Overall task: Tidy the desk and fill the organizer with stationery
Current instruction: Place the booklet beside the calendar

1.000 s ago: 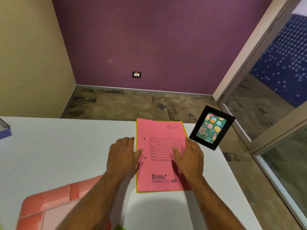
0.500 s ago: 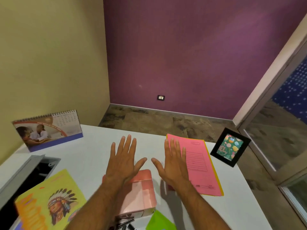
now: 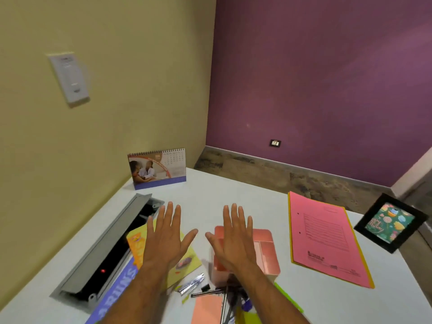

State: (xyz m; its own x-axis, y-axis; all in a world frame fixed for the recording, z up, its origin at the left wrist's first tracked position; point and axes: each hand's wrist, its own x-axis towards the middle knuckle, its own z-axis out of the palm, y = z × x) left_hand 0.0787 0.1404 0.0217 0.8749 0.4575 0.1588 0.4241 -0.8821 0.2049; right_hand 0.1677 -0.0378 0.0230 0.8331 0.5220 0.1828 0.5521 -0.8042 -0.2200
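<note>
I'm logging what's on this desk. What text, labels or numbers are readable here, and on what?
"ARUINS", as best it reads, cut off: blue booklet.
"Happy Birthday", barely legible script: card in the black frame.
Desk calendar: date grid too small.
Pink folder: form lines and logo blurred.
Yellow booklet: orange lettering partly hidden, unreadable.

Head view, high, angled down onto desk.

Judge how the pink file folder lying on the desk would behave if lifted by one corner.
The pink file folder looks like thin card lying flat, so it would probably sag rather than stay rigid. A yellow sheet shows beneath its edge and may slide free. It likely weighs little.
</note>
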